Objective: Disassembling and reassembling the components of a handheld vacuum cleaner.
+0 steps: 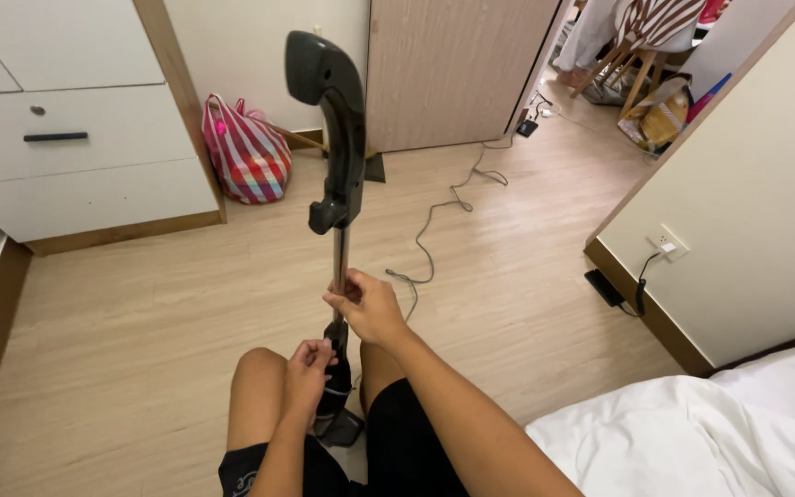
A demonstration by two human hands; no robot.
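An upright stick vacuum stands between my knees, with a black curved handle (333, 110) on top and a thin metal tube (339, 258) below it. My right hand (367, 306) is closed around the tube about halfway down. Lower down, my left hand (308, 368) pinches the black body (338, 373) of the vacuum with its fingertips. The base (342, 428) rests on the floor between my legs and is partly hidden by them.
A grey cord (434, 216) snakes across the wooden floor toward the doorway. A striped bag (246, 152) leans by white drawers (66, 138) at the left. A wall socket (666, 244) with a plug is at the right, white bedding (692, 433) at bottom right.
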